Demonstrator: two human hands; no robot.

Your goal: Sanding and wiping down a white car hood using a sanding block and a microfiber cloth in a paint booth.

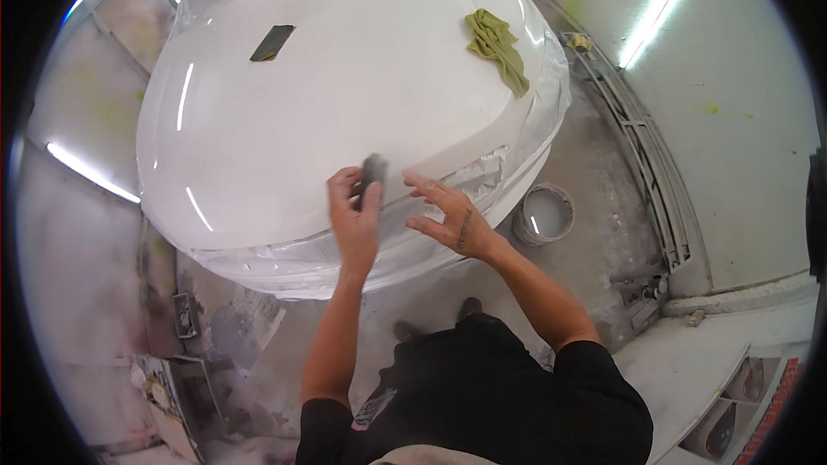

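Above the front edge of a white car hood (284, 138), my left hand (355, 222) is closed around a small dark block (371, 174), slightly blurred, which looks like a sanding block. To its right, my right hand (450, 217) has its fingers spread and holds nothing. A gap separates the fingers of the two hands. On the hood's far left part lies a dark sheet of sandpaper (273, 43). A crumpled green cloth (498, 50) rests near the hood's right edge. Clear plastic film (301, 257) wraps the car's front below the hood.
A bucket of greyish liquid (544, 214) stands on the floor right of the car's front. Along the right wall runs a metal rack (639, 133). A panel-like stand (168, 400) is at the lower left, and a white surface (689, 370) lies at the lower right.
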